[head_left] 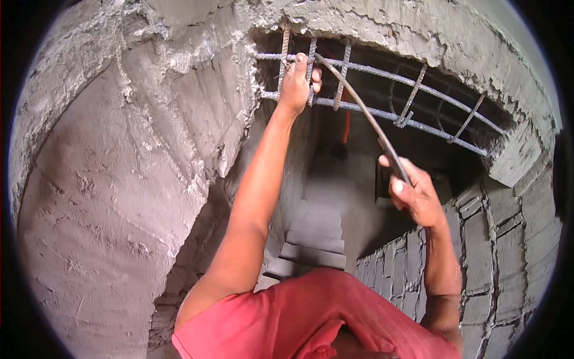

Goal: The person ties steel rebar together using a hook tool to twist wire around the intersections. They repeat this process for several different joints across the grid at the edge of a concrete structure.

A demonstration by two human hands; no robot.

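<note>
My left hand (295,88) is raised to the rebar grid and closed round the bars near its left end, thumb pointing up. Two long rebars (382,112) run across the opening, with short ribbed crossbars (344,75) over them. My right hand (417,192) is wrapped round the lower end of a long, slightly curved metal bar (365,110). The bar slants up to the left, and its far tip lies at the upper long rebar, just right of my left hand. Whether the tip hooks a crossbar is hard to tell.
A rough concrete edge (394,30) borders the grid above. Plastered wall (107,173) stands at left, brickwork (478,251) at right. Below are stacked blocks (314,248) and a dusty floor (359,221). An orange strip (347,122) hangs behind the bars.
</note>
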